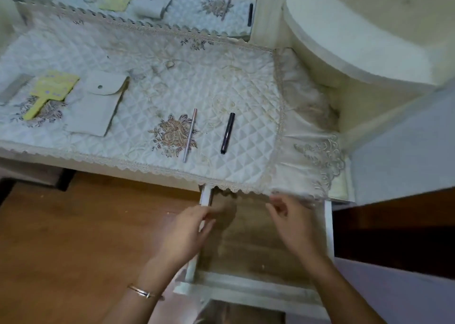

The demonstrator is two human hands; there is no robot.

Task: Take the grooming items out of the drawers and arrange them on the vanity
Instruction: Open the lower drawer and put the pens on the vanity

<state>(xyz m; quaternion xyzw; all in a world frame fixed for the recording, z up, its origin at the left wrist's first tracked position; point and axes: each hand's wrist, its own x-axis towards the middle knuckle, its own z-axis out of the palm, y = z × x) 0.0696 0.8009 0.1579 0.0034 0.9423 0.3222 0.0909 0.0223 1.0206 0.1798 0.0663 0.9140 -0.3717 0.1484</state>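
While both hands hover, dark pen [227, 133] lies upright-slanted, silver pencil [189, 135] parallel.

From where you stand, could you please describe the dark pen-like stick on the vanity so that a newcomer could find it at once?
Start at the quilted cloth covering the vanity top, then look to its right part, above the open drawer. Two slim sticks lie there side by side, apart; the dark stick is the right-hand one, shorter and thicker than the silver pencil beside it.
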